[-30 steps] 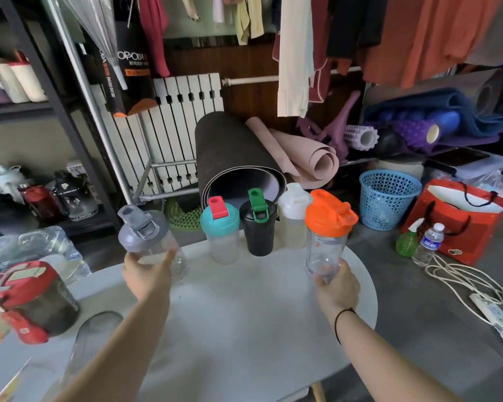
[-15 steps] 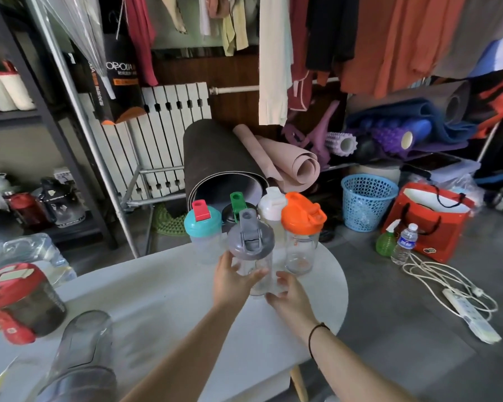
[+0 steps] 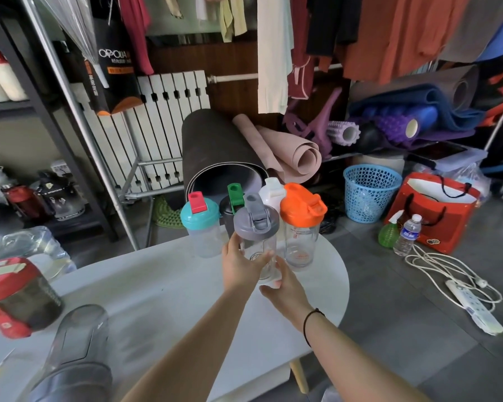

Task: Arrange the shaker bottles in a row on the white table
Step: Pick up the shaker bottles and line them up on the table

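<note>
View from the head camera over a white table [image 3: 163,288]. Both arms reach forward to the far, rounded end of the tabletop. The left hand [image 3: 238,264] is wrapped around the left side of a clear bottle with a grey lid [image 3: 256,224], fingers and thumb closed on its wall. The right hand [image 3: 285,287] cups the lower right side and base of the same bottle, fingertips pressed against it; a dark band circles the right wrist. Whether the grey-lidded bottle's base touches the tabletop cannot be told, as the hands cover it.

Behind it, along the table's far edge, stand four upright bottles: a teal-lidded bottle with a red cap [image 3: 199,224] at the left, a black bottle with a green cap [image 3: 230,204], a white bottle [image 3: 272,191], and an orange-lidded clear bottle [image 3: 301,224] at the right. The grey-lidded bottle sits in front of the black and white ones, just beside the orange-lidded one.

At the table's near left lie a dark bottle with a red lid [image 3: 15,294] and a smoky clear bottle [image 3: 76,352], both tipped over.
</note>
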Available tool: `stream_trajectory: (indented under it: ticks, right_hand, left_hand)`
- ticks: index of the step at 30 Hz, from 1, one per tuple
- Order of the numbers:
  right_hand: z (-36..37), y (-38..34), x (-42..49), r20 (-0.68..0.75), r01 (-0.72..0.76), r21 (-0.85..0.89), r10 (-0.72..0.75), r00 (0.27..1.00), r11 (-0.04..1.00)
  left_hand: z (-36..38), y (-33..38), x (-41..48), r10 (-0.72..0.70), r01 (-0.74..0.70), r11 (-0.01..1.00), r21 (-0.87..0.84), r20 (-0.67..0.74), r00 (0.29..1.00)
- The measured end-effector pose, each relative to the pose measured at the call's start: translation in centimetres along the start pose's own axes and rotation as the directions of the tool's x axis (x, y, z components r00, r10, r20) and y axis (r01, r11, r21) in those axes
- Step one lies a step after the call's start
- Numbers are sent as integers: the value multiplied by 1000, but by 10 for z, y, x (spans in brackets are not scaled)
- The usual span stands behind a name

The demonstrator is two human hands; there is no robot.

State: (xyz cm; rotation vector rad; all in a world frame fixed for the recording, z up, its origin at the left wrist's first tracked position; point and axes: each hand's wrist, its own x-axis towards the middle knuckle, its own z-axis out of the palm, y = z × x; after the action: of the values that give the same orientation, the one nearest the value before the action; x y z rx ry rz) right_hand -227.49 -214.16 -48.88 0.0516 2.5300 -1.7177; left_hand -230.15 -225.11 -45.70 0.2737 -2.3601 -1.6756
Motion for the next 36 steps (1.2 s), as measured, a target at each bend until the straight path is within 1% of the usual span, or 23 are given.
stream_trajectory:
  ticks: [5,7,10,12,14,16,17,19,20,22,24,25,27,28,29,30,31,32,34,35,36]
  right_hand:
    - [2,-1,-1,-1,5,-9,-5,1000,1000]
    - [2,-3,-4,6,-3,-3,3,1000,1000]
    - [3,1,-7,34,-61,32,60,998,998]
    - [4,4,-8,59,-91,70,87,994,993]
    - [3,7,-8,78,-99,54,95,992,994]
    - [2,13,-7,75,-63,27,61,995,998]
    - [2,14,-9,59,-31,18,30,998,999]
    - [4,19,-11,11,28,7,-28,1000,1000]
    - [5,20,-14,-21,27,-27,-28,999,999]
    - [8,23,-18,-99,20,-124,-32,995,992]
    - [14,24,-23,-127,23,-224,-53,990,974]
    - [17,25,-25,-123,2,-289,-39,992,957]
    - [20,29,-28,-106,-67,-480,18,994,875]
    - [21,31,-31,-100,-98,-574,49,994,813]
    - [20,31,-35,-84,-111,-640,74,994,760]
    - [20,29,-38,-57,-115,-676,104,993,728]
    - [18,27,-39,-24,-111,-686,129,991,719]
    - [16,25,-38,13,-99,-702,152,988,705]
    - [10,22,-38,72,-86,-726,200,977,682]
    - [7,21,-37,95,-80,-729,216,972,680]
    - [4,21,-35,114,-79,-728,235,965,681]
  left_hand:
    - [-2,0,0,-13,12,999,35,28,1000]
    - [-4,-2,1,-22,18,999,49,74,997]
    - [-14,-5,-1,-41,32,998,57,163,986]
    - [-27,-6,-3,-57,43,996,81,185,981]
    - [-46,-4,-8,-84,58,988,142,188,979]
    - [-73,-2,-11,-90,47,972,231,181,979]
    - [-88,0,-12,-94,47,962,269,166,982]
    - [-123,7,-14,-133,89,937,336,109,985]
    - [-142,10,-14,-154,109,911,398,84,984]
    - [-182,15,-17,-160,65,815,576,115,980]
    - [-221,20,-25,-179,-64,650,757,234,955]
    - [-238,20,-29,-235,-139,546,826,310,921]
    - [-263,18,-35,-422,-272,296,916,381,823]
    - [-270,14,-38,-475,-355,155,922,385,792]
    - [-274,11,-43,-498,-363,47,931,337,799]
    - [-277,10,-46,-496,-380,-18,925,322,807]
    - [-280,3,-45,-454,-452,-45,891,385,804]
    - [-282,-3,-43,-461,-534,-97,840,438,772]
    - [-284,-11,-45,-428,-644,-154,750,536,727]
    - [-286,-12,-49,-432,-645,-146,750,538,724]
    - [-290,-8,-53,-409,-685,-159,711,584,701]
